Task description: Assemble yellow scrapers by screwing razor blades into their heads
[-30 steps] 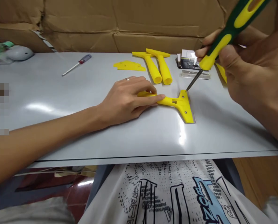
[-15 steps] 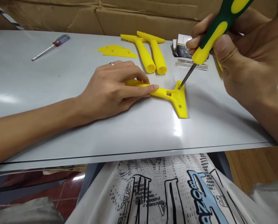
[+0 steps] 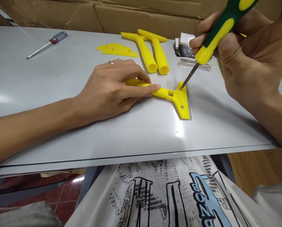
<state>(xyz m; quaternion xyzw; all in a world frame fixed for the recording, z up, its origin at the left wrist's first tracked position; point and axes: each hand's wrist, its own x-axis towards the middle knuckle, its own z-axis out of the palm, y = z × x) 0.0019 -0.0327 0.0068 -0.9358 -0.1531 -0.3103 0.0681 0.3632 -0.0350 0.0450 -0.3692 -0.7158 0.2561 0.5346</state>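
A yellow scraper [image 3: 164, 93] lies flat on the table, its wide head to the right with a thin blade edge showing along it. My left hand [image 3: 117, 88] is closed over its handle, index finger stretched along the neck. In my right hand [image 3: 245, 56] is a green and yellow screwdriver [image 3: 218, 34], tilted, with the tip on the upper screw of the scraper head. A second screw [image 3: 182, 107] shows in the lower part of the head. My right fingers wrap around the screwdriver's grip, partly hidden behind it.
Two yellow scraper handles [image 3: 160, 55] lie beyond my left hand, beside a flat yellow plate [image 3: 117, 49]. Another screwdriver [image 3: 48, 44] rests at the far left. Small packets [image 3: 185, 42] and a clear strip with blades [image 3: 188, 64] sit near my right hand. Cardboard [image 3: 143, 19] stands along the back.
The screwdriver's tip stays at the upper screw, with only a slight shift of the handle. Both hands keep their holds; the whole view has shifted a little.
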